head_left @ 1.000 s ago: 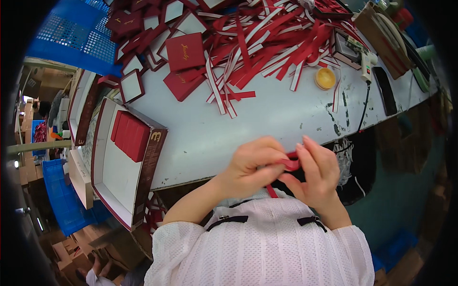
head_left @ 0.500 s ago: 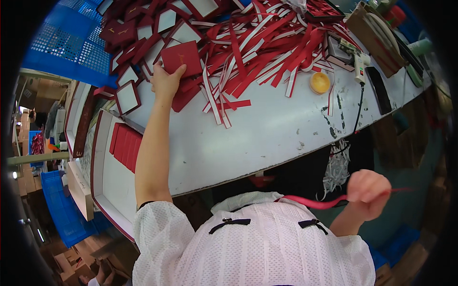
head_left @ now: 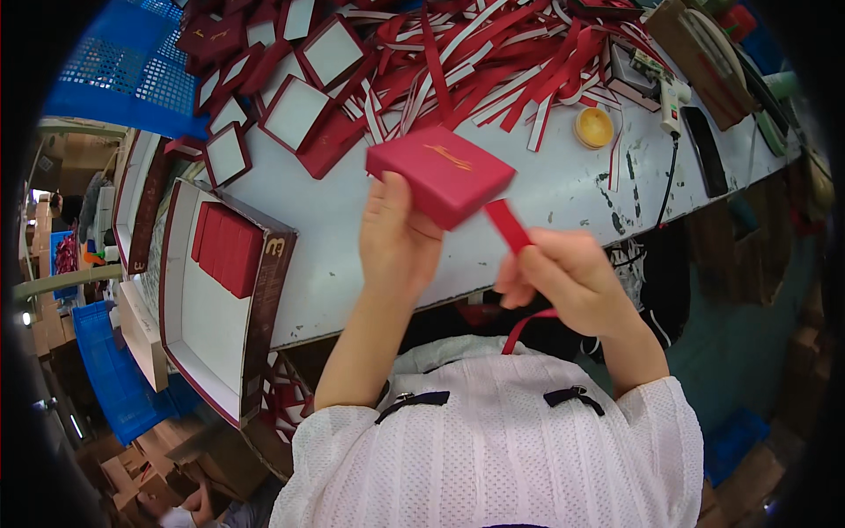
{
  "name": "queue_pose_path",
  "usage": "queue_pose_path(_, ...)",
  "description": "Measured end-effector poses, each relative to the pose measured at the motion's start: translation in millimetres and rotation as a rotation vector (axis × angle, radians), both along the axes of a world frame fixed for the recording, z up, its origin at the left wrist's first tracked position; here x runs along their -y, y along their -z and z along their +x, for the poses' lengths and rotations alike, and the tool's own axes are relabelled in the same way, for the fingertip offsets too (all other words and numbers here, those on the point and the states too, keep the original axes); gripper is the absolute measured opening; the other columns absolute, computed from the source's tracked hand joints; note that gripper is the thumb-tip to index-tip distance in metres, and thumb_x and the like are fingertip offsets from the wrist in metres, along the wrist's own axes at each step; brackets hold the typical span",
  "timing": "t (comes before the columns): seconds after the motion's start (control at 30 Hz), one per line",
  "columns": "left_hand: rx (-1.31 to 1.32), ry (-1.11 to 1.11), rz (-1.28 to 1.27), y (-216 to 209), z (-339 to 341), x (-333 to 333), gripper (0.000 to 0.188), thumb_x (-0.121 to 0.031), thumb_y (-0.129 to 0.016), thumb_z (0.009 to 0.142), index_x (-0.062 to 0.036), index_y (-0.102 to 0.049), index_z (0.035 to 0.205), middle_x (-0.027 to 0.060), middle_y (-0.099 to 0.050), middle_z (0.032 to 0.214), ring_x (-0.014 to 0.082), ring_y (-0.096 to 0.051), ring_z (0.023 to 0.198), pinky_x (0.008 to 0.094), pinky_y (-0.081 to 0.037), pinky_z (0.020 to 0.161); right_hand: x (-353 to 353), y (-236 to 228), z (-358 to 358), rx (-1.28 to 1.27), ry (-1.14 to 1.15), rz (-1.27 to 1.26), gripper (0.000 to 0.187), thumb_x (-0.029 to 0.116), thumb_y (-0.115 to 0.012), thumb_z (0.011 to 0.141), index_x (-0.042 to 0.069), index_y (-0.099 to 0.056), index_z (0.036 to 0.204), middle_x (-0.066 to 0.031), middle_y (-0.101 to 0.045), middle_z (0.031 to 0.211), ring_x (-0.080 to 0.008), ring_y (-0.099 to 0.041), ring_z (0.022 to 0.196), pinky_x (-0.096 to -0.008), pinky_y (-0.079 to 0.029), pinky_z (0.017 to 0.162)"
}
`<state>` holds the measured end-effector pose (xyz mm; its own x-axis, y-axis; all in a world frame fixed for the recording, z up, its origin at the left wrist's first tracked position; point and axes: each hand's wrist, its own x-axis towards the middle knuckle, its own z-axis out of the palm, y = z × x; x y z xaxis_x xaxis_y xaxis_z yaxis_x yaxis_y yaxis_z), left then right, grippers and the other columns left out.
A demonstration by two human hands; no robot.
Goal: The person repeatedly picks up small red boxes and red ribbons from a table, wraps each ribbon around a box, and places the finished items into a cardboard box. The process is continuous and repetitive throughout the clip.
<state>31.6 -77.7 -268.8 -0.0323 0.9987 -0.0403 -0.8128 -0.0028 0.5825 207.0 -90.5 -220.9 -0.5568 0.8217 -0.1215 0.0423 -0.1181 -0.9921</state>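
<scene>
A small red box lid (head_left: 444,172) with gold lettering is gripped from below in my left hand (head_left: 398,233), tilted above the front of the table. My right hand (head_left: 563,277), to its right, pinches a red ribbon (head_left: 509,227) between thumb and fingers. The ribbon's free end stands close to the lid's right corner; whether they touch I cannot tell. More of the ribbon (head_left: 528,326) trails below my right hand toward my chest. Beyond the lid lies a heap of red and white ribbons (head_left: 466,70).
Red boxes with white insides (head_left: 330,53) are piled at the back left. An open carton (head_left: 202,339) holding a row of red boxes (head_left: 224,246) stands at left. A yellow round dish (head_left: 594,128), a white corded tool (head_left: 673,101) and a black bar (head_left: 704,154) lie at right.
My left hand has brought the red lid from the pile toward me and to the right. My right hand has come up from the lower right with the ribbon, beside the lid.
</scene>
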Motion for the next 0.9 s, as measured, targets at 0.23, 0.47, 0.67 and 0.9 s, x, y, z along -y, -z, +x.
queue_pose_path(0.23, -0.401, -0.121, 0.212, -7, 24, 23, 0.021, -0.007, -0.039, 0.086, -0.0015, -0.042, 0.106, 0.0101, -0.053, 0.098, 0.0167, -0.055, 0.087, 0.0295, -0.047, 0.072, -6, 8, -4, 0.161, 0.034, 0.541, 0.023, 0.013, -0.046, 0.081, 0.0, -0.046, 0.062, -0.0078, -0.044, 0.055, -0.0242, -0.045, 0.054, -0.0352, -0.038, 0.074)
queue_pose_path(0.47, -0.314, -0.056, 0.152, -17, 27, 32, 0.027, -0.018, -0.028, 0.089, -0.0026, -0.038, 0.109, 0.0114, -0.053, 0.096, 0.0187, -0.056, 0.083, 0.0298, -0.049, 0.069, 0, 1, 1, 0.167, 0.061, 0.514, 0.025, 0.013, -0.048, 0.08, 0.001, -0.046, 0.058, -0.0073, -0.042, 0.052, -0.0241, -0.044, 0.052, -0.0355, -0.039, 0.074)
queue_pose_path(0.67, -0.57, -0.09, 0.281, -13, 28, 32, 0.021, -0.001, -0.044, 0.082, 0.0006, -0.041, 0.103, 0.0097, -0.053, 0.095, 0.0146, -0.054, 0.085, 0.0292, -0.047, 0.073, 2, -1, 3, 0.222, 0.048, 0.511, 0.023, 0.006, -0.044, 0.078, 0.0, -0.047, 0.056, -0.0046, -0.046, 0.052, -0.0183, -0.045, 0.05, -0.0366, -0.038, 0.081)
queue_pose_path(0.9, -0.403, -0.095, 0.083, -18, 26, 28, 0.021, 0.0, -0.045, 0.08, 0.0032, -0.042, 0.101, 0.0165, -0.052, 0.096, 0.0231, -0.057, 0.084, 0.0344, -0.051, 0.07, -3, 3, 6, 0.212, 0.002, 0.314, 0.023, 0.011, -0.044, 0.08, -0.001, -0.05, 0.061, -0.0043, -0.046, 0.054, -0.0143, -0.044, 0.051, -0.0257, -0.037, 0.055)
